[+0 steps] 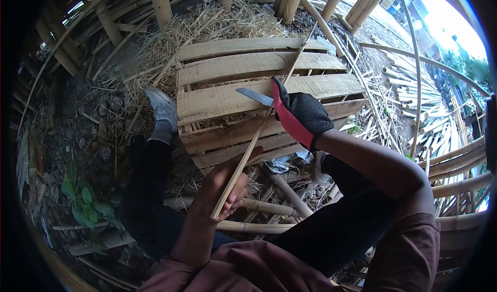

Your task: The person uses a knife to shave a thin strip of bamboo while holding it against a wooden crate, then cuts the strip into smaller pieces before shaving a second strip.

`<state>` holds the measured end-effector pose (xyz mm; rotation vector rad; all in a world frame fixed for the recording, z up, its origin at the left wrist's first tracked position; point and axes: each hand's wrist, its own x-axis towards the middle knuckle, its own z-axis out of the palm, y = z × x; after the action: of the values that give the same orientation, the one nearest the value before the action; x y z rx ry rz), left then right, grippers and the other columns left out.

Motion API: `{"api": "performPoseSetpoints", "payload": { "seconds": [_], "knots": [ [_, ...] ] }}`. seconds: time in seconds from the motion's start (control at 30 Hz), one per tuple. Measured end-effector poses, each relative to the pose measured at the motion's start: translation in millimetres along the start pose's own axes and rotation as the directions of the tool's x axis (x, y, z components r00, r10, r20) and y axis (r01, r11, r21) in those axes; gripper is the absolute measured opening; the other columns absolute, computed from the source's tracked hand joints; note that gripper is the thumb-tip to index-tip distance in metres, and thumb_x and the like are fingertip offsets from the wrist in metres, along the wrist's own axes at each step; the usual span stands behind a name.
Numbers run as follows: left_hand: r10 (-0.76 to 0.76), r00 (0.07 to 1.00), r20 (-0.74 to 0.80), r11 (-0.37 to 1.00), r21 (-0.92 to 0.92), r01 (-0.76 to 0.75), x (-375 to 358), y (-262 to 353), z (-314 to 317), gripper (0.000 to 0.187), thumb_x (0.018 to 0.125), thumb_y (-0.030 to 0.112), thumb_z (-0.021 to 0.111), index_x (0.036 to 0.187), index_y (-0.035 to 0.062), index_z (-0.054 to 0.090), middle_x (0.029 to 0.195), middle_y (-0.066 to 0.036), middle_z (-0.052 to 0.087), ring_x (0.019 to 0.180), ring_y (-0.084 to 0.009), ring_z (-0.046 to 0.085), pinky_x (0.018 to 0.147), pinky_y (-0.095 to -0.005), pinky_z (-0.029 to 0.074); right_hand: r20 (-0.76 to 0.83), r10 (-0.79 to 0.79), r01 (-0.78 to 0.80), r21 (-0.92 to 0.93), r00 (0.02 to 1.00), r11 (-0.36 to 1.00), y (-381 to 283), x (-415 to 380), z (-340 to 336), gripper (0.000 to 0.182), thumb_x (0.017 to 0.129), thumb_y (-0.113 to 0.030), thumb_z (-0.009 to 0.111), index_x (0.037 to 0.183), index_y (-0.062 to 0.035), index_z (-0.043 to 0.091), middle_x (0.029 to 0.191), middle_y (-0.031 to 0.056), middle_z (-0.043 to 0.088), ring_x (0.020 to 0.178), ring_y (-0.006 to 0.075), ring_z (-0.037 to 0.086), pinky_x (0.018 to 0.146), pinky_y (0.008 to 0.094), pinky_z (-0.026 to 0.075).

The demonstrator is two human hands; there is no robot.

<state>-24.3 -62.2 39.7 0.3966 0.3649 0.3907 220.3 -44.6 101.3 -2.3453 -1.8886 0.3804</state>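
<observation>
Long, thin, pale-tan bamboo-like strip (251, 149): slants over the middle of the scene, near end low and left of centre, narrow far end up and to the right, above the slats of a pale wooden slatted crate (228, 101).

Bare left hand (212, 183) at the strip's near part, fingers curled closed about it, one digit stretched out to the right; the butt end sticks out on the near side.

Right hand (306, 113), in a black glove with a pink-red edge, farther up the strip. Fingers bent closed on a knife with a flat grey blade (252, 96); handle hidden in the glove. Blade points left, across the strip's line, over the crate's near top slat. Cannot tell whether its edge touches the strip.

Crate stands between the person's legs, in dark trousers (331, 224); grey shoe (164, 107) just beside its left end. Maroon sleeve (404, 250) near right.

Dry straw (207, 33) on the far side; upright bamboo posts (160, 2) beyond. Many cut bamboo lengths (414, 92) on the ground, far right. Green leafy plant (85, 204) near left.
</observation>
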Motion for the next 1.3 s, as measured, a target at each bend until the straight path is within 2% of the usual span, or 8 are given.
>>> {"api": "performPoseSetpoints", "payload": {
  "seconds": [0.07,0.13,0.2,0.37,0.47,0.67,0.73,1.3],
  "knots": [
    [0.023,1.000,0.008,1.000,0.015,-0.023,-0.2,-1.0,0.5,0.047,0.106,0.023,0.038,0.147,0.0026,0.039,0.049,0.001,0.044,0.033,-0.0038,0.038,0.030,-0.0183,0.035,0.023,-0.053,0.054,-0.054,0.998,0.997,-2.2,-0.6,-2.1,0.054,0.103,-0.046,0.026,0.141,-0.0135,0.046,0.075,0.0234,0.067,0.075,0.0424,0.067,0.072,0.0514,0.051],
    [0.046,0.998,0.031,0.997,0.058,-0.047,1.4,-2.9,-0.2,0.049,0.105,0.019,0.038,0.149,0.0000,0.031,0.049,0.001,0.045,0.032,-0.0037,0.037,0.029,-0.0181,0.033,-0.007,0.050,-0.050,-0.027,0.999,0.998,-5.5,1.9,-1.2,0.075,0.103,-0.055,0.018,0.092,-0.0033,0.071,0.074,0.0244,0.066,0.075,0.0440,0.066,0.083,0.0512,0.049],
    [0.066,0.996,0.054,0.993,0.099,-0.071,2.6,-2.9,0.0,0.053,0.104,0.016,0.039,0.152,-0.0025,0.023,0.050,0.002,0.046,0.030,-0.0036,0.035,0.028,-0.0179,0.031,0.000,0.092,-0.092,-0.035,0.996,0.995,-13.7,-4.1,-8.5,0.076,0.103,-0.056,0.019,0.088,-0.0033,0.072,0.074,0.0251,0.066,0.076,0.0435,0.066,0.082,0.0513,0.050],
    [-0.011,0.998,-0.062,0.997,0.078,0.016,2.1,-0.3,4.9,0.043,0.105,0.029,0.042,0.145,0.0110,0.046,0.044,-0.002,0.045,0.029,-0.0085,0.040,0.028,-0.0223,0.035,-0.052,0.183,-0.185,-0.048,0.982,0.981,-22.9,-12.4,-5.8,0.079,0.102,-0.057,0.020,0.077,-0.0032,0.072,0.074,0.0260,0.066,0.078,0.0435,0.067,0.079,0.0509,0.051],
    [0.049,0.998,-0.047,0.982,0.187,-0.039,-0.1,-2.1,5.2,0.055,0.102,0.014,0.041,0.152,-0.0007,0.023,0.049,0.002,0.044,0.030,-0.0050,0.036,0.026,-0.0196,0.029,-0.024,0.144,-0.146,-0.076,0.989,0.986,-27.0,-19.4,-7.2,0.078,0.103,-0.057,0.020,0.079,-0.0039,0.072,0.075,0.0262,0.066,0.076,0.0439,0.067,0.080,0.0511,0.051],
    [0.076,0.995,-0.068,0.987,0.149,-0.065,-0.2,-5.3,1.9,0.051,0.102,0.011,0.038,0.150,-0.0015,0.028,0.049,0.001,0.045,0.030,-0.0061,0.036,0.025,-0.0205,0.029,-0.031,0.056,-0.059,-0.101,0.998,0.993,-27.3,-24.5,3.9,0.067,0.103,-0.054,0.023,0.101,-0.0072,0.070,0.074,0.0248,0.066,0.073,0.0424,0.067,0.074,0.0519,0.052],
    [0.071,0.995,-0.070,0.985,0.160,-0.059,-1.7,-3.1,4.0,0.050,0.102,0.011,0.037,0.150,-0.0022,0.029,0.048,0.000,0.045,0.029,-0.0066,0.037,0.025,-0.0210,0.029,-0.034,-0.003,0.000,-0.092,0.999,0.996,-30.2,-28.5,-0.1,0.050,0.104,-0.043,0.033,0.126,-0.0066,0.059,0.071,0.0239,0.064,0.071,0.0404,0.068,0.067,0.0497,0.053],
    [0.145,0.987,-0.074,0.979,0.155,-0.132,2.9,-11.2,-0.8,0.058,0.103,0.028,0.042,0.145,-0.0097,0.032,0.044,0.000,0.043,0.028,-0.0066,0.036,0.026,-0.0205,0.030,0.107,-0.267,0.279,-0.121,0.958,0.953,-49.8,-64.9,6.7,0.059,0.095,-0.023,0.049,0.149,-0.0065,0.034,0.071,0.0211,0.065,0.065,0.0380,0.068,0.056,0.0485,0.053]
  ]
}}
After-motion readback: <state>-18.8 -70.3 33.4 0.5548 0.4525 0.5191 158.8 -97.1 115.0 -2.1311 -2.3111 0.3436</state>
